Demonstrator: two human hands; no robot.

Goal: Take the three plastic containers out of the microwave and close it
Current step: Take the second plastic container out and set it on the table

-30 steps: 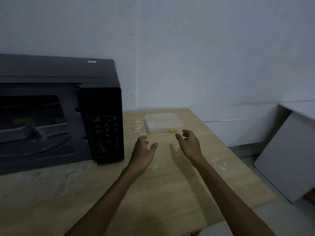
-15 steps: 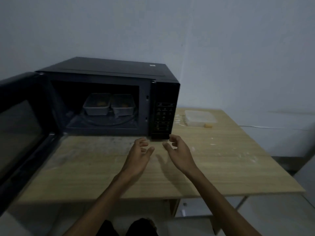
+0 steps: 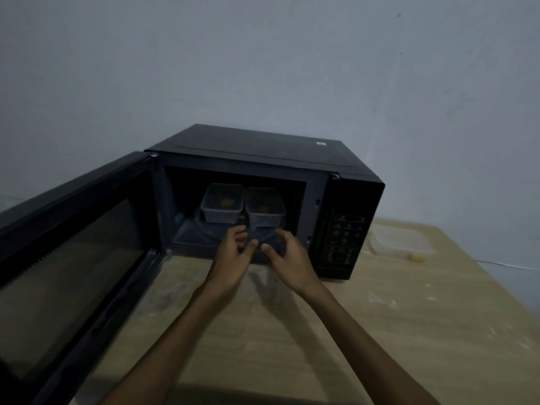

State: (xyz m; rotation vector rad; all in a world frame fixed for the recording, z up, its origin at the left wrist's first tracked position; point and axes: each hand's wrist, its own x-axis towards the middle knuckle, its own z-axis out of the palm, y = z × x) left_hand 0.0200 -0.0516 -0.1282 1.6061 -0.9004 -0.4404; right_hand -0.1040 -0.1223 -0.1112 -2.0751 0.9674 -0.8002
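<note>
So the wooden table [image 3: 380, 331] takes up most of the view, and the black microwave [image 3: 263, 159] sits at its back against the wall. The microwave door [image 3: 73, 258] is swung wide open to the left of the cavity, sticking out toward me, so the whole front opening is clear and there's bare tabletop in front of the microwave for my arms. Right of the microwave, a third clear container [image 3: 400, 239] lies flat on the table near the far edge.

Inside the microwave, two plastic containers sit side by side, touching or nearly so: the left container [image 3: 222, 206] and the right container [image 3: 265, 210], both toward the back of the cavity.

My left hand [image 3: 230, 258] and right hand [image 3: 289, 260] hover close together at the front lip of the microwave, fingers loosely curled and spread, gripping nothing. Both containers are just beyond my fingertips, not touched.
</note>
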